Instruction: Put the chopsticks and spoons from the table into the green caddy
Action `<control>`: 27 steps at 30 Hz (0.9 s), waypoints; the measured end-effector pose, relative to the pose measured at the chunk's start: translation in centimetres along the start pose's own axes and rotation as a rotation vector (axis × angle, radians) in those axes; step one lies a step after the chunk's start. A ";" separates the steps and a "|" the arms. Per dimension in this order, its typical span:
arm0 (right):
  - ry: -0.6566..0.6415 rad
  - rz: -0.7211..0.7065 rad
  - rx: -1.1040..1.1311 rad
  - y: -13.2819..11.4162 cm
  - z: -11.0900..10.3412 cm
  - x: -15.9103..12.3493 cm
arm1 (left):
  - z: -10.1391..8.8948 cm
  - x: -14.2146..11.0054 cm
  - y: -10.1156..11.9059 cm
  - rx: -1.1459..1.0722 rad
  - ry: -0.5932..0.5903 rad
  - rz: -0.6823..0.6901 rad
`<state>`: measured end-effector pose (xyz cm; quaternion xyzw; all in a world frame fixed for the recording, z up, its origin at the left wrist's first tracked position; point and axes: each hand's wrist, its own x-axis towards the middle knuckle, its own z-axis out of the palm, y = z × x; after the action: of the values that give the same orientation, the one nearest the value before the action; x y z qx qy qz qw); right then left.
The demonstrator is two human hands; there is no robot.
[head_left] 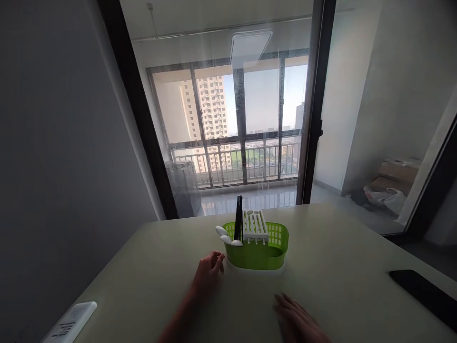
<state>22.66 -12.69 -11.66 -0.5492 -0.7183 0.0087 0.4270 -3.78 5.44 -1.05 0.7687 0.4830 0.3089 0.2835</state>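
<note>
A green caddy basket [255, 256] with a white base [255, 272] stands on the table. Several white spoons [225, 239] lean over its left rim, and black chopsticks [237, 216] rise upright beside them. A white slotted rack [254, 225] sits across the middle of the basket. At the basket's lower left corner is my left hand [210, 267], its fingers loosely bent and apart, with nothing visible in them; whether it touches the base I cannot tell. My right hand [294, 314], blurred, is in front of the basket to the right, fingers stretched out and holding nothing.
The pale table [171, 257] extends around the basket. A white device or power strip [73, 321] lies at the left edge, and a black flat object [424, 293] at the right. Behind the table is a glass sliding door [316, 119]. A cardboard box [398, 174] and plastic bags [391, 197] rest on the floor.
</note>
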 end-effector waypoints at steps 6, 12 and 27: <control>-0.048 -0.020 0.004 -0.4 -1.3 0.5 | -0.1 0.0 0.3 0.012 -0.013 -0.009; -0.089 -0.019 -0.071 -0.4 -1.0 0.2 | -0.1 0.1 0.2 0.023 -0.020 -0.008; -0.102 0.022 -0.099 -2.2 -1.9 1.0 | -0.1 0.4 0.0 -0.016 -0.013 0.018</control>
<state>22.14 -13.63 -8.76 -0.5764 -0.7326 0.0057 0.3620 -3.75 5.82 -0.93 0.7728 0.4717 0.3105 0.2897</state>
